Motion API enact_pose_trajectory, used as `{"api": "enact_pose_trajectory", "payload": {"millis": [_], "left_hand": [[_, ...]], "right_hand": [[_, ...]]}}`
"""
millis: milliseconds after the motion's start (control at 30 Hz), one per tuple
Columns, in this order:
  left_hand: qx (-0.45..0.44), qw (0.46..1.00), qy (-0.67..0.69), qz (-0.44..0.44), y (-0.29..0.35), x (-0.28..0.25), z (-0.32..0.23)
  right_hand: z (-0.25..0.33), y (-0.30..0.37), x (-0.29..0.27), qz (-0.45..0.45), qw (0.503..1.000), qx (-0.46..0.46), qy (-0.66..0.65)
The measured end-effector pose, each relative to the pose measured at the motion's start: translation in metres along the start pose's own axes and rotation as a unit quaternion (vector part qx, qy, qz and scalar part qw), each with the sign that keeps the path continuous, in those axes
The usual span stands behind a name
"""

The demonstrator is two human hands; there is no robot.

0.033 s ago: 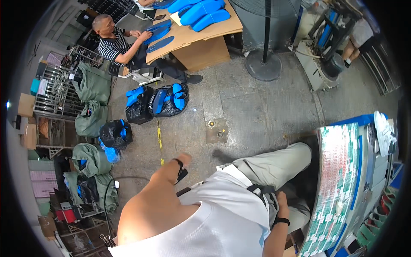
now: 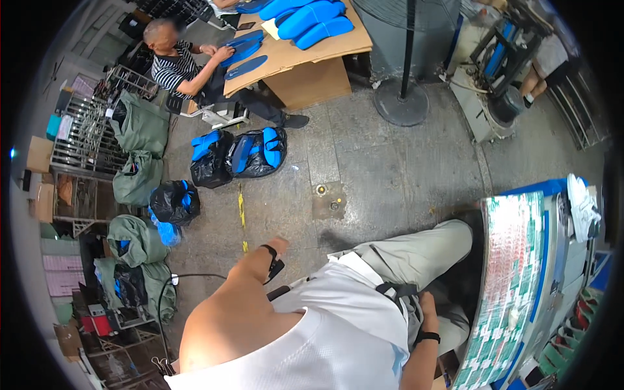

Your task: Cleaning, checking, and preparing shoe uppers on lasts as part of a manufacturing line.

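My left hand [image 2: 279, 245] hangs out over the floor beside my hip, with a black band and a dark watch [image 2: 275, 268] at the wrist. Nothing shows in it, and its fingers are too foreshortened to read. Against the side of my grey-green trousers [image 2: 419, 255] rests my right hand [image 2: 427, 305], close to a dark strap [image 2: 398, 289] at my waist. A black band [image 2: 428, 336] circles that wrist. The fingers of this hand are mostly hidden against the cloth, so whether it grips anything does not show.
Right of me stands a work surface [image 2: 510, 260] with a glossy green-and-white covering. Black bags [image 2: 259, 153] with blue foam pieces and green sacks [image 2: 138, 127] line the left. Ahead, a person [image 2: 175, 65] sits at a cardboard-topped table [image 2: 305, 62]; a fan base [image 2: 401, 101] stands nearby.
The view has shifted very slightly. Both my hands stay in nearly the same places.
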State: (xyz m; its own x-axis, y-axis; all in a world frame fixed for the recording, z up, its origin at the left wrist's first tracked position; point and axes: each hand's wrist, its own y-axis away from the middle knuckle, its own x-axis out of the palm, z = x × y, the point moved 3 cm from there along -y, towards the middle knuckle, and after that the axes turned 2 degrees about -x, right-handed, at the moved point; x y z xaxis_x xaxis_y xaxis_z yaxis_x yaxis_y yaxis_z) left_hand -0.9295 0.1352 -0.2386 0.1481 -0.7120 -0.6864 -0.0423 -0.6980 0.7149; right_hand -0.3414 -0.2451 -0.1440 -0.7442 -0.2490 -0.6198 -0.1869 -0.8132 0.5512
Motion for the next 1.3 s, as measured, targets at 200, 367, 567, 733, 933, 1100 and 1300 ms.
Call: {"api": "enact_pose_trajectory", "payload": {"millis": [200,367,567,733,933,1100,1300], "left_hand": [[0.083,0.970,-0.102,0.203,0.048,0.013,-0.121],[0.151,0.975,0.164,-0.012,0.011,-0.013,-0.231],[0.451,0.860,0.238,0.022,0.112,-0.050,-0.516],[0.646,0.741,0.153,0.104,0.242,-0.050,-0.606],[0.662,0.675,-0.059,0.319,0.252,0.096,-0.581],[0.600,0.656,-0.249,0.384,0.244,0.122,-0.571],[0.533,0.766,-0.183,0.311,0.205,0.144,-0.589]], "right_hand": [[0.098,0.071,-0.077,0.191,0.924,0.165,-0.288],[0.031,0.053,0.010,0.219,0.905,0.036,-0.364],[0.043,0.026,0.027,0.051,0.982,0.071,-0.170],[0.085,0.013,0.014,-0.072,0.992,0.099,0.028],[0.032,0.021,0.075,0.124,0.848,0.038,-0.514],[0.029,0.020,0.073,0.144,0.870,0.007,-0.470],[0.052,-0.001,0.036,0.006,0.989,0.081,-0.120]]}}
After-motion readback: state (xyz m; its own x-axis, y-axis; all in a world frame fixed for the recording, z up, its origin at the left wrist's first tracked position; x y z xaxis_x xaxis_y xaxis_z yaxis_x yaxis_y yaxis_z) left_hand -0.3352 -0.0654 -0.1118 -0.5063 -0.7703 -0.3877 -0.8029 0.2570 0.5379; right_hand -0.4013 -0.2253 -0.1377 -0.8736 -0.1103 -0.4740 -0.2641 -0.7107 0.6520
